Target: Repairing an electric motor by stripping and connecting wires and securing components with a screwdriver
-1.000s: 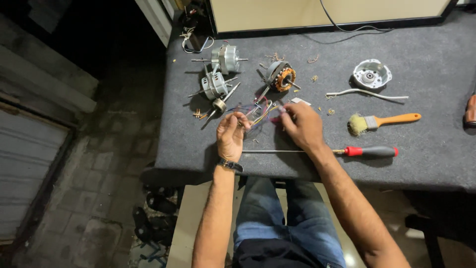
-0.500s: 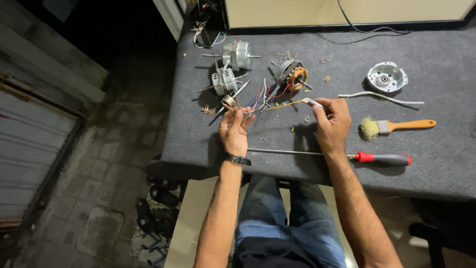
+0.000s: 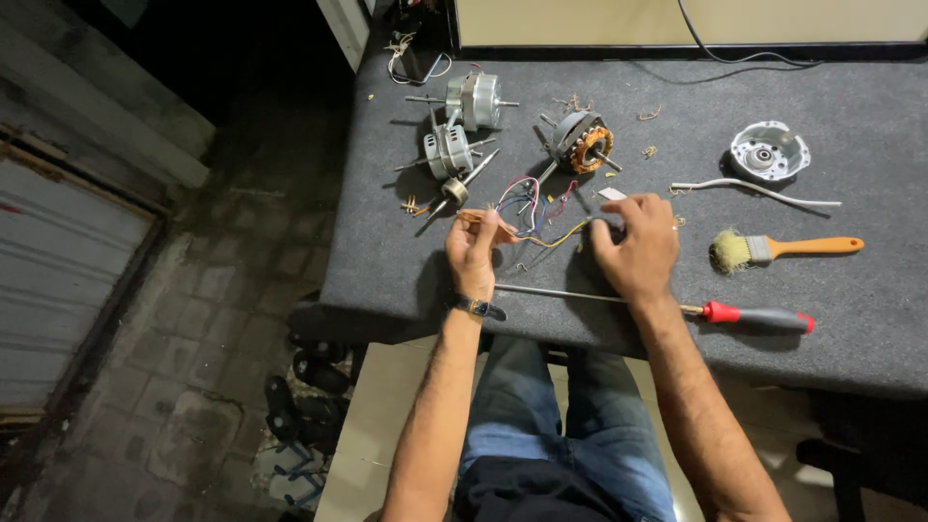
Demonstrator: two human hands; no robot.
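The hands are drawn further apart than before: the coloured wires (image 3: 530, 215) are pinched by the left hand (image 3: 474, 253) and right hand (image 3: 633, 246), near the stator (image 3: 583, 145), above the grey table (image 3: 851, 290).

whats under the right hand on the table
The long steel shaft of the red-handled screwdriver runs beneath the right hand and wrist, over the grey tabletop. The hand hides where the coloured wires end.
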